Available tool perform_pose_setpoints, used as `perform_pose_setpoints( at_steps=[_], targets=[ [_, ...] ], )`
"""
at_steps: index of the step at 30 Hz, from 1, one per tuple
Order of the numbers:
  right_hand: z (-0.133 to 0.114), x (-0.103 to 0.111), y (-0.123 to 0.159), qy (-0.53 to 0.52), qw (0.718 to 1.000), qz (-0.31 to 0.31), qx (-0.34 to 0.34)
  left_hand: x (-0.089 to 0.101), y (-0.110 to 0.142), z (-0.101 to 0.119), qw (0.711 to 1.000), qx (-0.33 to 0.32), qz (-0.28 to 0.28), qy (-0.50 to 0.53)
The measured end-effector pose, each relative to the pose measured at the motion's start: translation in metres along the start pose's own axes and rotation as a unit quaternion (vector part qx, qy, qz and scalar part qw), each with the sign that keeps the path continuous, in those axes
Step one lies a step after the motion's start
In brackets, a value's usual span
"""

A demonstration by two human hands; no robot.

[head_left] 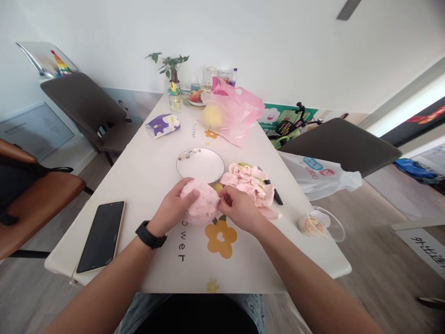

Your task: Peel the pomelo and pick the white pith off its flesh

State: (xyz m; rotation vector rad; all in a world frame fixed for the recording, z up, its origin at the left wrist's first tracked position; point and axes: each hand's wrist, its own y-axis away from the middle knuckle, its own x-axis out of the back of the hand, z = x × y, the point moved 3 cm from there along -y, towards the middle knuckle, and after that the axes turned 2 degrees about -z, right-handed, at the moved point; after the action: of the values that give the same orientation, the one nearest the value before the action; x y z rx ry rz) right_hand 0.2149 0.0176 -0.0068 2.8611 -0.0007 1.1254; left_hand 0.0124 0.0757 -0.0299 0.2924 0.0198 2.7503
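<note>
Pink ball (200, 202) is in my hands, over the near half of the table (132, 185), just this side of the plate (203, 167). Can't tell if its underside rests on the surface. Roughly round, pale pink, matte, lumpy, looks like fruit with the rind off.

Left hand (175, 204): holding, wrapped on the ball's left side, thumb over the top. Black band on that wrist, smooth strap (150, 235). Right hand (239, 208): narrow pinch, thumb and finger on the ball's right edge, other fingers curled. Whatever is between the tips is too small to make out.

Just right of the ball: heap of peel (252, 183), thick curled pieces, soft pink pith, yellow-green rind showing in spots. Black handle (278, 197) pokes out along its right side.

Plate is round, white, glossy, thin dark rim line, small cartoon figures at upper left. Pink bag (239, 111) further back: thin, crinkled, translucent, yellow round thing (212, 118) showing through. White bag (309, 181) hangs off the right edge, blue and red logo, characters not legible to me.

Writing: far print on the table reads "FLOWER"; near one shows "ower", rest covered. Orange flower print (227, 248) beside it. Phone (102, 237) left, flat slab, screen dark.
</note>
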Motion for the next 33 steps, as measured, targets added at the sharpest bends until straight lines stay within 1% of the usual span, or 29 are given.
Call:
perform_pose_setpoints(
  at_steps=[4, 8, 11, 14, 16, 19, 22, 27, 30, 33],
  targets=[
    [0.008, -0.006, 0.006, -0.115, 0.992, -0.027, -0.043, 0.000, 0.000, -0.001, 1.000, 0.000, 0.007, 0.017],
    [0.013, -0.010, 0.004, -0.155, 0.983, -0.056, -0.074, 0.000, 0.001, 0.000, 1.000, -0.006, -0.001, 0.010],
    [0.011, -0.010, 0.000, -0.143, 0.984, -0.069, -0.083, -0.001, 0.000, 0.001, 1.000, -0.004, -0.008, 0.001],
    [0.008, -0.008, -0.002, -0.120, 0.987, -0.053, -0.092, 0.000, 0.000, 0.001, 1.000, -0.003, -0.005, 0.005],
    [0.006, -0.007, -0.001, -0.125, 0.987, -0.047, -0.091, 0.001, -0.001, 0.000, 1.000, -0.004, -0.006, 0.012],
    [0.004, -0.006, 0.001, -0.149, 0.984, -0.063, -0.080, 0.002, -0.002, 0.000, 0.999, -0.006, -0.021, 0.032],
    [0.005, -0.006, 0.001, -0.156, 0.981, -0.073, -0.086, 0.003, -0.003, -0.001, 0.998, -0.005, -0.033, 0.048],
    [0.008, -0.010, -0.002, -0.142, 0.984, -0.051, -0.099, 0.003, -0.003, 0.000, 0.999, -0.002, -0.032, 0.041],
    [0.010, -0.011, 0.000, -0.131, 0.987, -0.034, -0.089, 0.003, -0.004, -0.001, 0.998, 0.001, -0.036, 0.045],
    [0.010, -0.009, 0.003, -0.131, 0.989, -0.042, -0.062, 0.005, -0.007, -0.005, 0.996, 0.015, -0.055, 0.075]
  ],
)
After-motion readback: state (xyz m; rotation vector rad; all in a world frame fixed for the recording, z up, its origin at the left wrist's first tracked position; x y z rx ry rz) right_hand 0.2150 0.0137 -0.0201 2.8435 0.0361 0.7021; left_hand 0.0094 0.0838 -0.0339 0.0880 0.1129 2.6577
